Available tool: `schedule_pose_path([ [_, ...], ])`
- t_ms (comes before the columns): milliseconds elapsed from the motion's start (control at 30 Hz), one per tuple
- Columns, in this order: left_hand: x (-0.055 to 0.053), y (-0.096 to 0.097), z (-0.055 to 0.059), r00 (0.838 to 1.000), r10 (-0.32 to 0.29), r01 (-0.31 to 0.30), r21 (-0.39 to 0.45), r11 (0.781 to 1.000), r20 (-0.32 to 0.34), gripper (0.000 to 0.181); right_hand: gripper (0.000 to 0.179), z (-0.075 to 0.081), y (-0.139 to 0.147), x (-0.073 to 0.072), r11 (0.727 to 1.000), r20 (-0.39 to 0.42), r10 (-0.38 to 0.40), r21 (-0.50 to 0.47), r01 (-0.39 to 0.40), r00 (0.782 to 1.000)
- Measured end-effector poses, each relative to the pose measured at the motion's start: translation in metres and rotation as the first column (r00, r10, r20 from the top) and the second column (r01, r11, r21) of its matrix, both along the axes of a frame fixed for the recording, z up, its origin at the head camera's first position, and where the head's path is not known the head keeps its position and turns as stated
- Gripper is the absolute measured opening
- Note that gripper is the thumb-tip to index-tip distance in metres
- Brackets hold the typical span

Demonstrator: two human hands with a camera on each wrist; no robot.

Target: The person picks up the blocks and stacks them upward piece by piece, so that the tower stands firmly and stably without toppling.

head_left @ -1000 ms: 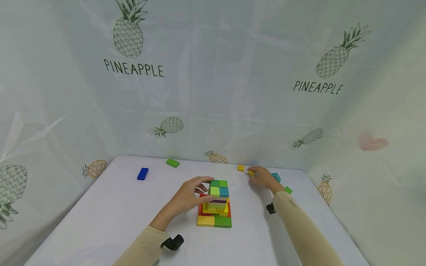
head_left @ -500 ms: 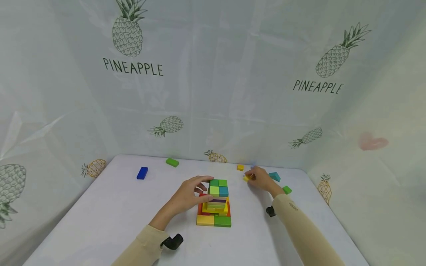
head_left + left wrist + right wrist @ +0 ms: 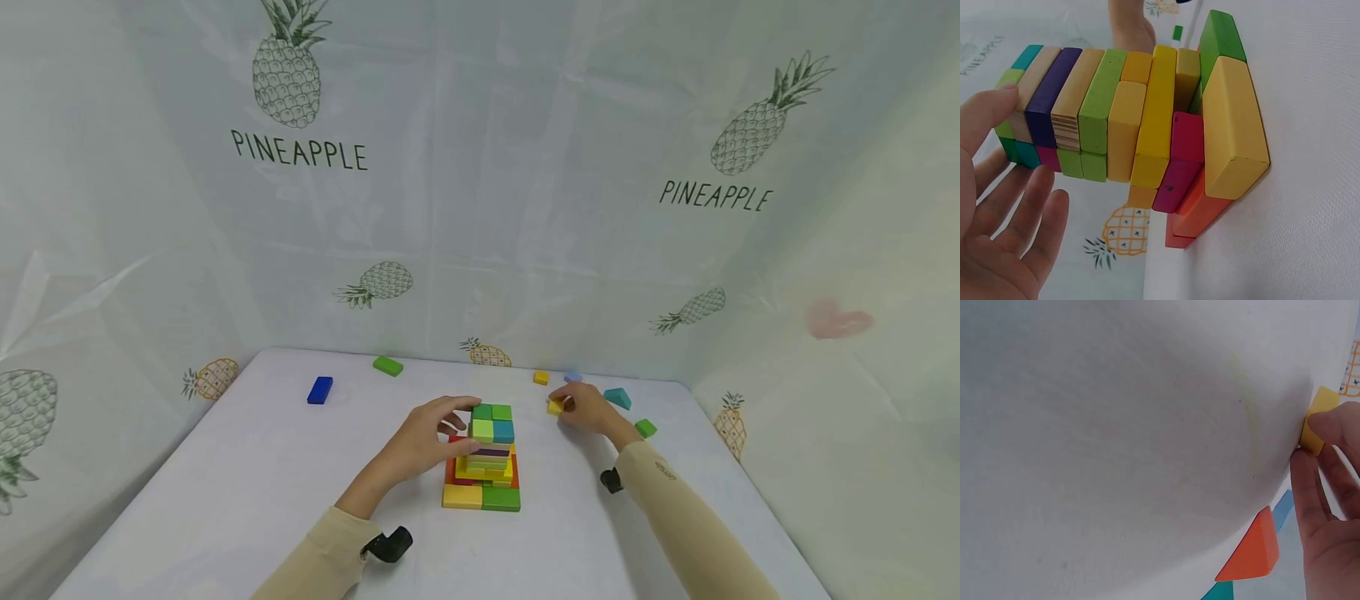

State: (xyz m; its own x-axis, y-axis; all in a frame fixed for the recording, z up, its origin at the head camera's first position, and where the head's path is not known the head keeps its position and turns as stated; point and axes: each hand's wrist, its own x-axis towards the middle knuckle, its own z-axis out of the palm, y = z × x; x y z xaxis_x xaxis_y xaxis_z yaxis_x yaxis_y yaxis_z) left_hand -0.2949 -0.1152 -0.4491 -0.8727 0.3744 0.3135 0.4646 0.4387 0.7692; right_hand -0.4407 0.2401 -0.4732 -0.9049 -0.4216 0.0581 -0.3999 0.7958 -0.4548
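Note:
A tower of colourful wooden blocks [image 3: 492, 454] stands at the table's middle, wider at its base. My left hand [image 3: 423, 442] holds the upper tower from the left; in the left wrist view the thumb lies against a light green block [image 3: 1009, 78] near the top, with the fingers along another side. Farther back and to the right, my right hand [image 3: 588, 407] pinches a small yellow block [image 3: 1319, 422] between thumb and fingers, at the table surface. The hand covers part of that block in the head view.
Behind the right hand lie a yellow block [image 3: 541, 377] and a pale blue one [image 3: 572, 377]. A teal block [image 3: 617, 398], a green block [image 3: 646, 428] and an orange-red block [image 3: 1254, 550] are nearby. Far left are a blue block [image 3: 320, 390] and a green block [image 3: 387, 366].
My right hand has drawn the yellow block slightly left and nearer, and the pale blue block behind shows more clearly. The left hand stays at the tower.

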Motion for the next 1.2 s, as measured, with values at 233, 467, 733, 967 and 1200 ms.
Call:
schedule_pose_path([
  [233,0.0,0.0,0.0,1.0,-0.002,0.002,-0.011,1.0,-0.005,0.066,0.032,0.007,-0.005,0.011,1.0,-0.01,0.003,0.0,-0.003,1.0],
  [467,-0.001,0.001,0.0,1.0,0.028,-0.028,-0.018,0.999,-0.001,0.069,0.033,0.045,-0.029,0.035,0.994,-0.143,0.064,-0.078,-0.075,0.988],
  [733,0.002,0.002,0.003,0.999,0.051,-0.051,-0.01,0.999,0.006,0.071,0.034,0.088,-0.066,0.078,0.959,-0.201,0.186,-0.174,-0.222,0.962],
  [967,0.002,0.002,0.003,0.998,0.058,-0.058,-0.016,0.998,-0.005,0.072,0.035,0.1,-0.09,0.103,0.932,-0.21,0.285,-0.167,-0.322,0.935],
  [1200,0.003,0.003,0.002,0.999,0.03,-0.03,0.007,1.0,-0.023,0.072,0.036,0.099,-0.103,0.112,0.93,-0.183,0.304,-0.156,-0.333,0.935],
])
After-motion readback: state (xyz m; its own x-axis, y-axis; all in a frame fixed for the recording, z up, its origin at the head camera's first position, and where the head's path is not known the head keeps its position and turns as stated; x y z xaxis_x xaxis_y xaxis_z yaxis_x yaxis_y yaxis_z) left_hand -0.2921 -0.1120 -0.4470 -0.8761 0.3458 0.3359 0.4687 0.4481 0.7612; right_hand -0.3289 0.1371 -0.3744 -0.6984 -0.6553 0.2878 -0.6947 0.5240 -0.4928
